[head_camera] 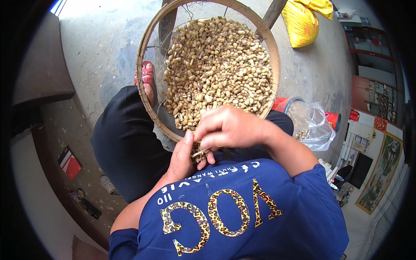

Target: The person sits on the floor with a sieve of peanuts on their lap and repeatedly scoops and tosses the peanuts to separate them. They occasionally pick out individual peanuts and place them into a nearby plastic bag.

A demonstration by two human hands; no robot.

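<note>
A round sieve with a wooden rim (275,65) and wire mesh lies before me, its near rim just beyond my hands. Inside is a broad heap of unshelled peanuts (221,68). My left hand (182,156) is in front of the near rim, its fingers curled around a small clump of dry stalks or peanut bits (199,154). Over that clump bends my right hand (227,126), slightly blurred, its fingertips close to or touching the stalks. Whether the right fingers pinch something is hidden.
Right of the sieve stand a red bucket (281,103) and a clear plastic bag (313,130) with some debris in it. A yellow sack (302,27) rests on the concrete floor at upper right. Dark furniture (42,61) borders the left side. My knee (126,139) is beside the sieve.
</note>
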